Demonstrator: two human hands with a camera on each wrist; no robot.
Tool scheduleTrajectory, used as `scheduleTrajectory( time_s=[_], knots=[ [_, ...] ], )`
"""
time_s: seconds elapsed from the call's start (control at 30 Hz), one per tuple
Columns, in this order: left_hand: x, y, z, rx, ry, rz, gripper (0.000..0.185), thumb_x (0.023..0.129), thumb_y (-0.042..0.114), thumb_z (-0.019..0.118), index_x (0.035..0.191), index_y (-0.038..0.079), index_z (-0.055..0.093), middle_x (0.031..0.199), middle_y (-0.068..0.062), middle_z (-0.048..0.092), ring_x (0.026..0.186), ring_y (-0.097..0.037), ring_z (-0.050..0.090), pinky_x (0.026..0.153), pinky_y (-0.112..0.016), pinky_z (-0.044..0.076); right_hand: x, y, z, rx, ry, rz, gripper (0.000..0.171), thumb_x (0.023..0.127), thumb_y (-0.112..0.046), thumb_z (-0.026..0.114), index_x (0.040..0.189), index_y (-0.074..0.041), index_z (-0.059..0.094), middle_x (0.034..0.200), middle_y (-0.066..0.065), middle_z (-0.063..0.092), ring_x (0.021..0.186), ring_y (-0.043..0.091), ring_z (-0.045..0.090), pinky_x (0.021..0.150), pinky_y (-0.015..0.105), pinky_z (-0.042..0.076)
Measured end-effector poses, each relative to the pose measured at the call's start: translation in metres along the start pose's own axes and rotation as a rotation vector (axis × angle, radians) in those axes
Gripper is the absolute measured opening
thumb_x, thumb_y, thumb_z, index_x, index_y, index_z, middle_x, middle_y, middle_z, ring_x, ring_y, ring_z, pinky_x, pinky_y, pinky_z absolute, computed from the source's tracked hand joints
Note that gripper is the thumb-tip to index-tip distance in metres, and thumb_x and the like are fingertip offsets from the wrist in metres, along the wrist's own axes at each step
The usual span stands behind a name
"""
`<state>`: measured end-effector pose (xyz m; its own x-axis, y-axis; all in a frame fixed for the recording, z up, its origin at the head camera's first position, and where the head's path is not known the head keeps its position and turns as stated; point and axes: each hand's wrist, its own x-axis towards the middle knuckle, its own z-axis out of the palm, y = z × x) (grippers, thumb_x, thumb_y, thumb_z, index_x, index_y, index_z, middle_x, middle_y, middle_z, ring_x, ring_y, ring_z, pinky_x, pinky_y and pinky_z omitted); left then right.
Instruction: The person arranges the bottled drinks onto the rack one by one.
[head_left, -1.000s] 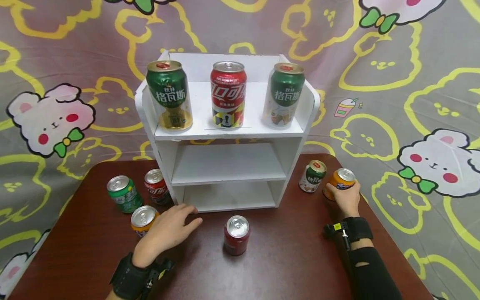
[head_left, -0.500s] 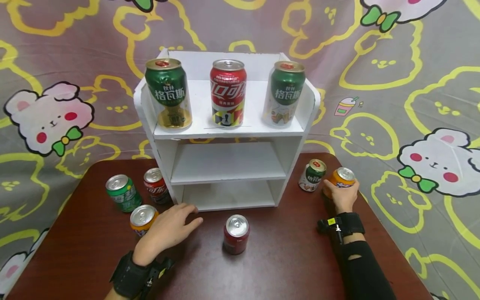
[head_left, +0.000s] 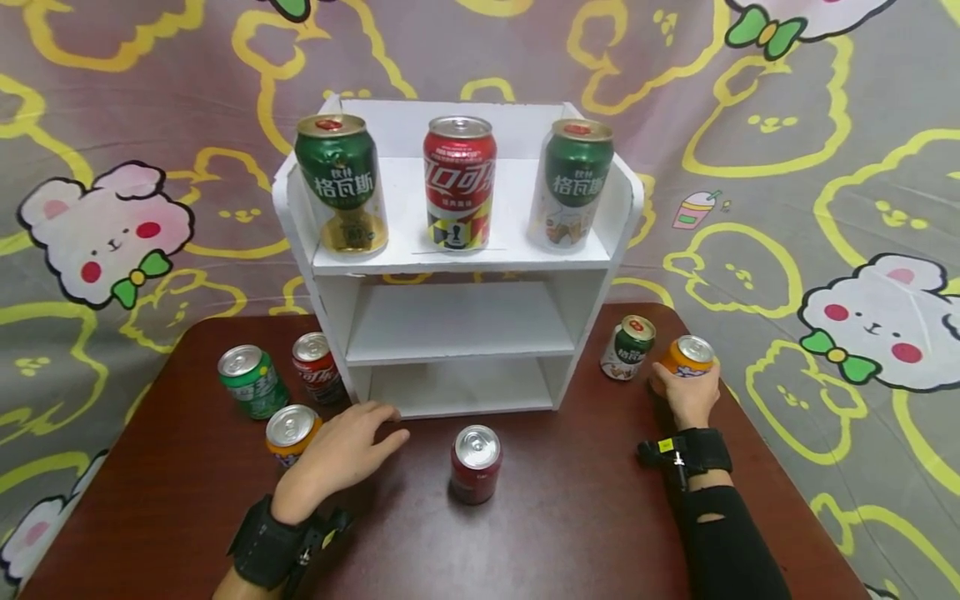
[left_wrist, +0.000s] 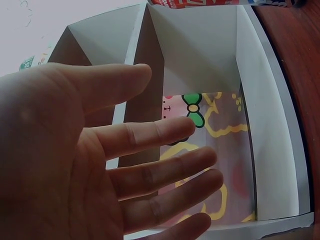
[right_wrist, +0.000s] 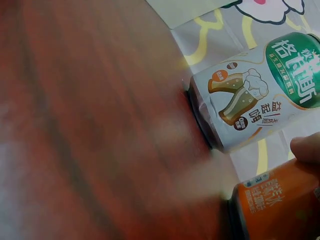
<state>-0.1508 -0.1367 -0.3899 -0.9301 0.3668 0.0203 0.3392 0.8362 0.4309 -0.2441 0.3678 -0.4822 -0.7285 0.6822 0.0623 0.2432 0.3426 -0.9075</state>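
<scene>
On the right side of the table my right hand [head_left: 692, 395] grips an orange soda can [head_left: 689, 352], thumb on its near left side. That orange can [right_wrist: 282, 200] stands on the table in the right wrist view, beside a green-and-white kvass can [right_wrist: 260, 92]. My left hand [head_left: 341, 450] is held with relaxed, spread fingers in front of the shelf's lower left corner, holding nothing. Behind its wrist stands another orange can [head_left: 291, 429], partly hidden. A dark red can [head_left: 476, 467] stands upright between the hands. In the left wrist view the left palm [left_wrist: 65, 160] faces the shelf compartments.
A white three-level shelf [head_left: 461, 268] stands at the back. Its top holds a green-and-gold can [head_left: 342, 187], a red cola can [head_left: 458, 183] and a green-and-white can [head_left: 573, 187]. A green can [head_left: 253, 383] and a red can [head_left: 318, 367] stand left of it.
The right wrist has shifted slightly left while the hand stays on the orange can. The left hand and the cans keep their places; the head view tilts a little.
</scene>
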Motion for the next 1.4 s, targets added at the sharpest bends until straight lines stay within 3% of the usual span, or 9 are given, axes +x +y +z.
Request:
scheduleTrajectory(
  time_s=[0.27,0.5,0.83,1.4],
  knots=[
    [-0.001,0.001,-0.002,-0.006,-0.006,-0.002,0.03,0.091,0.037,0.062,0.108,0.013,0.066,0.109,-0.006,0.063,0.098,-0.023,0.059,0.079,-0.044,0.049,-0.016,0.002,-0.016,-0.05,-0.045,-0.073,0.094,0.075,-0.036,0.079,0.144,-0.005,0.024,0.135,0.02,0.041,0.123,0.035,0.039,0.102,0.052,0.033],
    [-0.002,0.0,-0.002,-0.01,0.0,0.002,0.031,0.091,0.038,0.062,0.108,0.013,0.066,0.111,-0.007,0.063,0.099,-0.024,0.059,0.079,-0.045,0.049,-0.027,-0.008,-0.039,-0.094,-0.183,-0.201,0.092,0.077,-0.036,0.078,0.143,-0.002,0.025,0.132,0.021,0.043,0.116,0.036,0.045,0.095,0.052,0.039],
    [-0.002,-0.003,-0.001,0.005,0.029,0.018,0.026,0.091,0.037,0.062,0.106,0.016,0.066,0.106,-0.004,0.063,0.095,-0.021,0.06,0.077,-0.042,0.048,-0.049,-0.032,-0.061,-0.127,-0.401,-0.434,0.078,0.076,-0.027,0.081,0.135,-0.003,0.035,0.119,0.014,0.051,0.095,0.015,0.053,0.071,0.019,0.047],
    [0.0,-0.004,-0.002,0.01,0.018,0.014,0.027,0.09,0.035,0.063,0.105,0.012,0.067,0.099,-0.002,0.063,0.088,-0.019,0.059,0.071,-0.039,0.048,-0.09,-0.077,-0.063,-0.096,-0.598,-0.6,0.068,0.075,-0.015,0.081,0.13,-0.005,0.042,0.114,0.008,0.055,0.093,0.007,0.056,0.075,0.021,0.049]
  ],
)
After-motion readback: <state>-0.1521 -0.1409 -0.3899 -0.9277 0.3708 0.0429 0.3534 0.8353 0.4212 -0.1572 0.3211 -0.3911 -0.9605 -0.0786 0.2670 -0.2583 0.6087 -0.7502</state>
